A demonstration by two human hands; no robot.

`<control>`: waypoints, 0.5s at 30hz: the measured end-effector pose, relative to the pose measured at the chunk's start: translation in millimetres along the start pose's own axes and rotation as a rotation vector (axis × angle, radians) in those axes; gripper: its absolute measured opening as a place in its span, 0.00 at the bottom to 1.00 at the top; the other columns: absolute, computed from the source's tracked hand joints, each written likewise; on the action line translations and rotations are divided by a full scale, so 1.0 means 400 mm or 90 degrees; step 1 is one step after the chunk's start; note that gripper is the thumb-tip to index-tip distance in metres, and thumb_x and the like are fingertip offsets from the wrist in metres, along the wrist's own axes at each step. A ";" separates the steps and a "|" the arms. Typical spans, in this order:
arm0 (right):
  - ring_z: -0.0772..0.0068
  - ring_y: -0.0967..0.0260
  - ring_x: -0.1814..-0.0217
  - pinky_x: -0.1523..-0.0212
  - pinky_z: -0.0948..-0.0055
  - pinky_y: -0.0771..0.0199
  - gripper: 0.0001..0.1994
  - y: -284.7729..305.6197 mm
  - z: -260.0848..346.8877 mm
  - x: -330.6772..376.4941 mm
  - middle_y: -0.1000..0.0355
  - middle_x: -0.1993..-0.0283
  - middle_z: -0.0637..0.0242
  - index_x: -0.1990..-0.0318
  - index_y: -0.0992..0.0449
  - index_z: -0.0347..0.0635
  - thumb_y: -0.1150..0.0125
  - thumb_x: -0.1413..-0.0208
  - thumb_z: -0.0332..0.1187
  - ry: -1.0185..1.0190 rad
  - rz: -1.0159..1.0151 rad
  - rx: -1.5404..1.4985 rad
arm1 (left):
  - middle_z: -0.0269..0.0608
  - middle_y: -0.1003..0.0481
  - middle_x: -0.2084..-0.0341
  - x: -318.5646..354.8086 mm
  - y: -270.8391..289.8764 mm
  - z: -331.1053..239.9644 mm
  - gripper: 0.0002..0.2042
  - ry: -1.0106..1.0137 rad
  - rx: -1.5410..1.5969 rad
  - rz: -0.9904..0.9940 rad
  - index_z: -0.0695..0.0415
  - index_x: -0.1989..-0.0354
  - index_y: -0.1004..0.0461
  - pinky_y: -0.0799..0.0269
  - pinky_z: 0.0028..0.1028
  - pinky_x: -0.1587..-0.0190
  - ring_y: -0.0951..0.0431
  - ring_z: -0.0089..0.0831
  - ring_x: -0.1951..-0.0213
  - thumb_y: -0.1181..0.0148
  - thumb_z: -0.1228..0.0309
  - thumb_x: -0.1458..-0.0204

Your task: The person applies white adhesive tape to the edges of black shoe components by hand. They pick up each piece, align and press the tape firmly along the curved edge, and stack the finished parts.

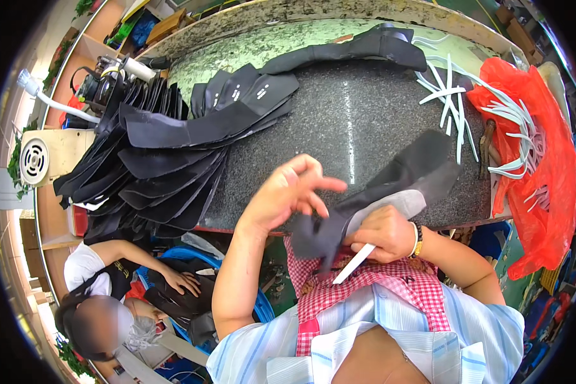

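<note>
In front of me my right hand [385,234] is closed on a flat white strip [354,264] and the edge of a long black shaped sheet piece [409,163]. The piece is smeared by motion; its far end lies over the dark table and its near end curls beside my apron. A light grey patch [397,203] shows along it, just above my right hand. My left hand [294,192] hovers left of the piece, palm partly up, fingers apart, holding nothing.
Stacked black pieces [173,166] cover the table's left, with more along its back [352,51]. Pale strips [451,96] lie loose at right beside a red plastic bag [537,192] holding more. A dark speckled slab [288,141] tops the table. A co-worker [109,294] sits lower left by a blue basket [262,307].
</note>
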State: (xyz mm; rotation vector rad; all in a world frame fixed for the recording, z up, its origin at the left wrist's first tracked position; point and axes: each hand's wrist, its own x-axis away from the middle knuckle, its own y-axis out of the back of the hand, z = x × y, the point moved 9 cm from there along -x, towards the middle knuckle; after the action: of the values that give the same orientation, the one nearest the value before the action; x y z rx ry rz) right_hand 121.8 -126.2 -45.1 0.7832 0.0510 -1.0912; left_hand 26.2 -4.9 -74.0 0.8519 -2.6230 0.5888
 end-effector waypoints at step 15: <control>0.65 0.29 0.78 0.76 0.65 0.31 0.09 -0.024 0.023 0.000 0.30 0.78 0.68 0.64 0.24 0.44 0.35 0.49 0.38 0.039 0.008 0.137 | 0.29 0.23 0.76 -0.002 -0.126 0.153 0.17 0.301 -0.098 0.195 0.61 0.52 0.24 0.27 0.19 0.76 0.24 0.17 0.78 0.44 0.59 0.37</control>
State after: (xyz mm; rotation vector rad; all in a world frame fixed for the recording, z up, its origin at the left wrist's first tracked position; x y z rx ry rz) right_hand 111.0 -133.9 -43.8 1.0085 -0.0202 -1.0717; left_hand 47.4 -70.7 -112.9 0.2241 -2.3280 0.5708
